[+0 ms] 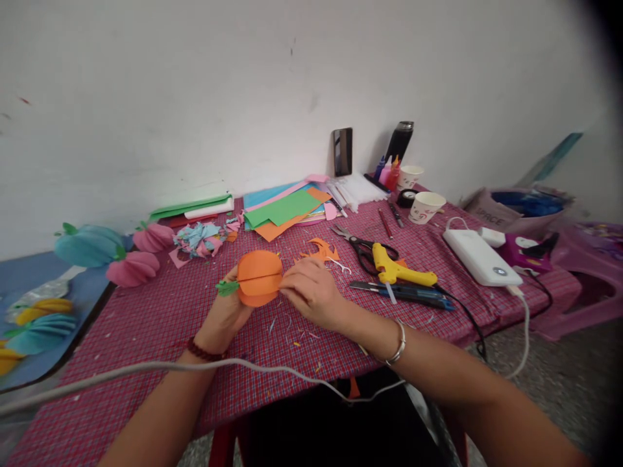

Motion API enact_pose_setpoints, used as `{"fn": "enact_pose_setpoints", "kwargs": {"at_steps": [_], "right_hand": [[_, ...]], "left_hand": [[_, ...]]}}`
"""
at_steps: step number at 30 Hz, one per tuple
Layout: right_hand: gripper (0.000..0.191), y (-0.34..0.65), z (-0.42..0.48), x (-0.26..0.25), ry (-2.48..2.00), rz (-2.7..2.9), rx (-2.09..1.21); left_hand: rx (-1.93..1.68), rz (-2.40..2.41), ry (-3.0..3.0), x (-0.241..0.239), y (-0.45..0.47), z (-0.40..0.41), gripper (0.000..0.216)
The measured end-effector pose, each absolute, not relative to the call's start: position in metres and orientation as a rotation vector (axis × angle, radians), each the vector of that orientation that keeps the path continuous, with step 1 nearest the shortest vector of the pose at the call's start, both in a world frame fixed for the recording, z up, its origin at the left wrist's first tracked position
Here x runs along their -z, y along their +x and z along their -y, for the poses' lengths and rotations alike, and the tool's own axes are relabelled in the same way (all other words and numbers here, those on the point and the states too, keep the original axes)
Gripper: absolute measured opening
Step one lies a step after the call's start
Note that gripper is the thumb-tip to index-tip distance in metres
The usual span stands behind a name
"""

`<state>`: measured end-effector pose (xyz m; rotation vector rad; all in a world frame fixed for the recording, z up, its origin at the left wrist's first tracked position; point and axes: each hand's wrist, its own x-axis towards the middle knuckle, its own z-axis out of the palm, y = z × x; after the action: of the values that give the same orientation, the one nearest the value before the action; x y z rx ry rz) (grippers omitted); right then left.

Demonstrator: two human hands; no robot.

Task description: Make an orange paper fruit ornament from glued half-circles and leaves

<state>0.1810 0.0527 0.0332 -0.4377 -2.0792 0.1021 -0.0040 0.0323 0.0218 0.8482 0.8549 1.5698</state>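
Note:
An orange paper pumpkin (259, 269) with a curly green paper stem (226, 287) lies on its side above the table, its stem pointing left. My left hand (232, 311) is closed round its lower left side, the fingers partly hidden behind the paper. At the pumpkin's right edge, my right hand (311, 292) pinches with thumb and fingertips against the paper folds. Orange paper scraps (318, 251) lie just beyond the right hand. To its right are black-handled scissors (363, 246), a yellow glue gun (402, 269) and a blue utility knife (423, 295).
Finished pink (132, 269) and blue paper pumpkins (90, 245) stand at the left. Coloured paper sheets (287, 211) and a scrap pile (202, 239) lie toward the wall. Paper cups (426, 207) and a white power bank (481, 256) are on the right. A white cable (146, 368) crosses in front.

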Motion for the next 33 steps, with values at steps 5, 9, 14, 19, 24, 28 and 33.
{"fn": "enact_pose_setpoints", "kwargs": {"at_steps": [5, 9, 14, 19, 24, 28, 33], "right_hand": [[0.018, 0.182, -0.051, -0.035, -0.477, 2.088, -0.227], [0.012, 0.181, -0.054, -0.033, -0.587, 1.898, -0.528], [0.033, 0.175, -0.063, -0.026, -0.732, 1.621, -1.131], [0.016, 0.173, -0.065, -0.026, -0.659, 1.473, -1.762], [0.012, 0.175, -0.068, -0.029, -0.710, 1.398, -1.725], [0.016, 0.177, -0.071, -0.029, -0.702, 1.412, -1.683], [0.019, 0.178, -0.073, -0.027, -0.674, 1.467, -1.654]], "left_hand": [[-1.532, -0.884, 0.842, -0.023, -0.003, -0.032, 0.029], [-1.539, -0.892, 0.827, -0.026, -0.001, -0.032, 0.031], [-1.437, -0.915, 0.800, -0.030, -0.001, -0.028, 0.035], [-1.338, -0.944, 0.751, -0.029, -0.003, -0.025, 0.029], [-1.350, -0.924, 0.689, -0.029, -0.007, -0.031, 0.029], [-1.331, -0.864, 0.692, -0.031, -0.008, -0.032, 0.029], [-1.338, -0.865, 0.749, -0.030, -0.007, -0.030, 0.033]]}}
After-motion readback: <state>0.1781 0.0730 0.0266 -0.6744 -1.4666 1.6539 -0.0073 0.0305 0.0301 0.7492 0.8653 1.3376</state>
